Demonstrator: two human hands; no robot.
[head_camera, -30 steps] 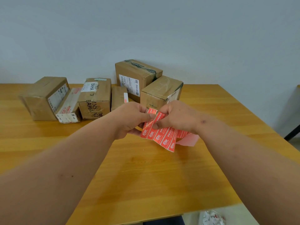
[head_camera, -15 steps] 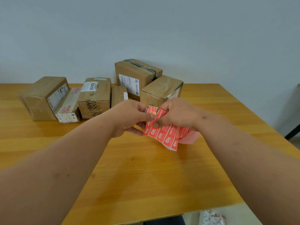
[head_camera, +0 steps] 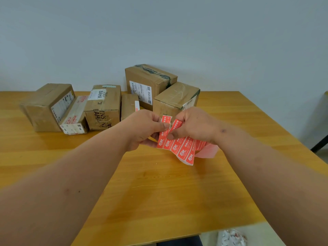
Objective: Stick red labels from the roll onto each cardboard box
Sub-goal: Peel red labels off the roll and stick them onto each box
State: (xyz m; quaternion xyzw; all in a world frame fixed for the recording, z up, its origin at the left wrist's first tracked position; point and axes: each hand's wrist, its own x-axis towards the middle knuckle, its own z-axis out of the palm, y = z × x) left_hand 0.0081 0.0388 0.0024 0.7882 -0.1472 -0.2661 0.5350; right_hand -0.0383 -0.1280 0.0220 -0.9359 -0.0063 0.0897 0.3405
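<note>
A strip of red labels (head_camera: 182, 150) hangs over the table's middle, its pink backing trailing behind. My left hand (head_camera: 143, 129) pinches the strip's left top edge. My right hand (head_camera: 193, 126) pinches a label at the top and curls it away from the strip. Behind my hands stand several cardboard boxes: a taped one (head_camera: 174, 100) just beyond my fingers, a taller one with a white shipping label (head_camera: 147, 82), a thin one (head_camera: 128, 105), one marked BAHA (head_camera: 104, 105), a flat one (head_camera: 75, 118) and a large one (head_camera: 48, 105) at far left.
The orange wooden table (head_camera: 159, 192) stretches toward me, its front edge near the bottom. A grey wall rises behind the boxes. A clump of white and red scraps (head_camera: 230, 238) lies on the floor below the table's front right corner.
Both hands have stayed almost in place. The top label has curled further off the strip between my fingers.
</note>
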